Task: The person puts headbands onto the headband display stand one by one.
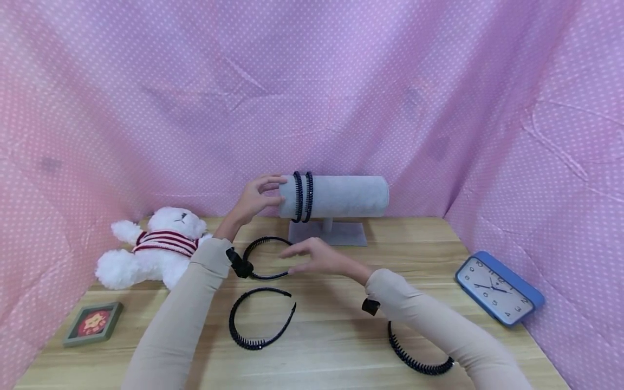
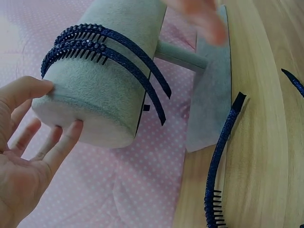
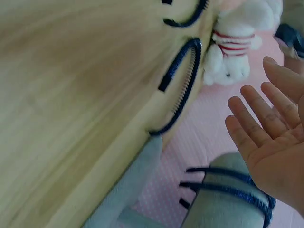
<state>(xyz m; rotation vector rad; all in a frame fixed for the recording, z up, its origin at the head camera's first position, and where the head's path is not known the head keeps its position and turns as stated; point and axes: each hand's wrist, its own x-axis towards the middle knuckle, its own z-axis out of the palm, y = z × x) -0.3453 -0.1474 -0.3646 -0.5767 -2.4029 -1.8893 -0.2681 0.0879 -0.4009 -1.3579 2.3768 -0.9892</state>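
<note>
A grey padded display roll [image 1: 348, 195] stands on a flat base [image 1: 348, 235] at the back of the table. Around its left part sit two black toothed headbands, an outer headband [image 1: 299, 200] and an inner headband [image 1: 309, 197] side by side. My left hand [image 1: 258, 197] touches the roll's left end with its fingertips and thumb, fingers spread; the left wrist view shows this left hand [image 2: 28, 171] holding no headband. In front of the base, my right hand [image 1: 319, 256] hovers with nothing in it, over the right side of a headband [image 1: 265, 239] lying on the table.
Another headband [image 1: 235, 327] lies front left, and one more headband [image 1: 414, 364] lies front right, partly behind the right sleeve. A white teddy bear [image 1: 163, 254] and a small framed picture [image 1: 92, 324] are at left. A blue clock [image 1: 499, 290] leans at right.
</note>
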